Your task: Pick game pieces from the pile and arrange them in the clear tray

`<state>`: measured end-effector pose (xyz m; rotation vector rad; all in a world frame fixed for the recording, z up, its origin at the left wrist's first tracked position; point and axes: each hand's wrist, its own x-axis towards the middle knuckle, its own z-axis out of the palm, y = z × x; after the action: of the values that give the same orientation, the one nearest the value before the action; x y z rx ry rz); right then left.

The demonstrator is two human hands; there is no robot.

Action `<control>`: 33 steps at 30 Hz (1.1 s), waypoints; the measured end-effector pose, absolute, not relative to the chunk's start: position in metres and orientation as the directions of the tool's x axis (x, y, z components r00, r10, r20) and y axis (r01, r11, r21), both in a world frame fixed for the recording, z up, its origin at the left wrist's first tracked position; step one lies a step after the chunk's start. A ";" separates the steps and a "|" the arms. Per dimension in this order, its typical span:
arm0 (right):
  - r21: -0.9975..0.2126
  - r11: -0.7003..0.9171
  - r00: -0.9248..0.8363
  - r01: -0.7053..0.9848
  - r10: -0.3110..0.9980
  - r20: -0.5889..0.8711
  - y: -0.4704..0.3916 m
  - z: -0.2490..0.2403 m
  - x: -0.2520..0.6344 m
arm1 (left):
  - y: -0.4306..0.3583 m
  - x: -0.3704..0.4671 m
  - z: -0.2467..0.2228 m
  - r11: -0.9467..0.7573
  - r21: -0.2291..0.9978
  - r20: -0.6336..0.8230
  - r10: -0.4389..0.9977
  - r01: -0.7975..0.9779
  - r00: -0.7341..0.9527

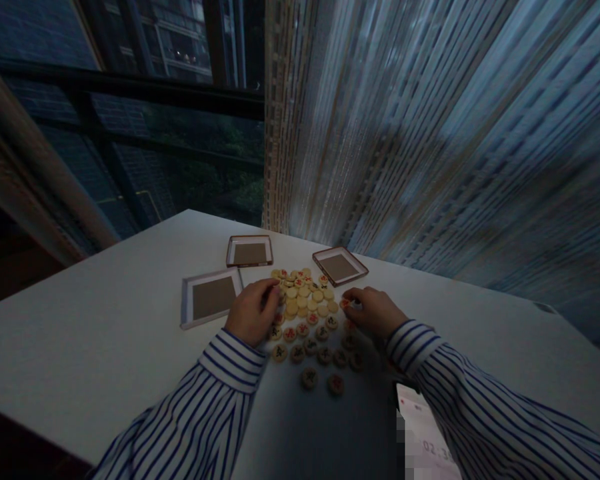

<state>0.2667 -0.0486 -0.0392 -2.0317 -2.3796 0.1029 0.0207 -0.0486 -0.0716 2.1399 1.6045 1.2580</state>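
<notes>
Many round wooden xiangqi pieces (304,292) lie heaped in the middle of the white table, several blank side up, others showing red or black characters. Nearer to me, loose rows of pieces (311,345) lie flat, characters up. My left hand (253,310) rests at the heap's left edge with curled fingers; whatever is between thumb and fingers is hidden. On the right side, my right hand (375,311) pinches a xiangqi piece with a red character (345,303) between thumb and fingertips.
Shallow box parts with brown insides stand around the heap: a pale tray (185,303) at left, a brown-rimmed one (229,252) behind it, another (365,272) at back right. A lit phone (420,427) lies by my right forearm. Beyond the table (105,320) hang string curtains (340,133).
</notes>
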 end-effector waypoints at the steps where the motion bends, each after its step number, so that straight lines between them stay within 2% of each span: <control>1: -0.048 0.165 -0.168 0.985 0.985 -0.045 -0.048 -0.038 0.266 | -0.049 0.021 -0.071 -0.398 0.590 0.511 0.858 0.702 0.057; 9: -0.019 0.222 -0.222 0.975 0.973 -0.060 -0.046 -0.039 0.267 | -0.049 0.021 -0.071 -0.393 0.590 0.509 0.859 0.705 0.053; 15: -0.094 0.206 -0.205 0.974 0.979 0.022 -0.046 -0.034 0.263 | -0.049 0.020 -0.071 -0.381 0.590 0.507 0.861 0.711 0.041; 20: -0.108 0.367 -0.358 0.924 0.929 0.094 -0.050 -0.028 0.245 | -0.049 0.019 -0.069 -0.348 0.597 0.493 0.870 0.722 0.012; 24: -0.087 0.495 -0.492 0.864 0.869 0.061 -0.051 -0.026 0.225 | -0.049 0.018 -0.068 -0.329 0.599 0.497 0.867 0.730 -0.017; 33: -0.066 0.575 -0.574 0.816 0.818 0.027 -0.045 -0.023 0.193 | -0.048 0.016 -0.067 -0.302 0.612 0.491 0.870 0.731 -0.052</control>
<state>0.1933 -0.0451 -0.0225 -1.4226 -2.7390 0.0720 0.0158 -0.0477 -0.0667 2.0441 1.7495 1.2805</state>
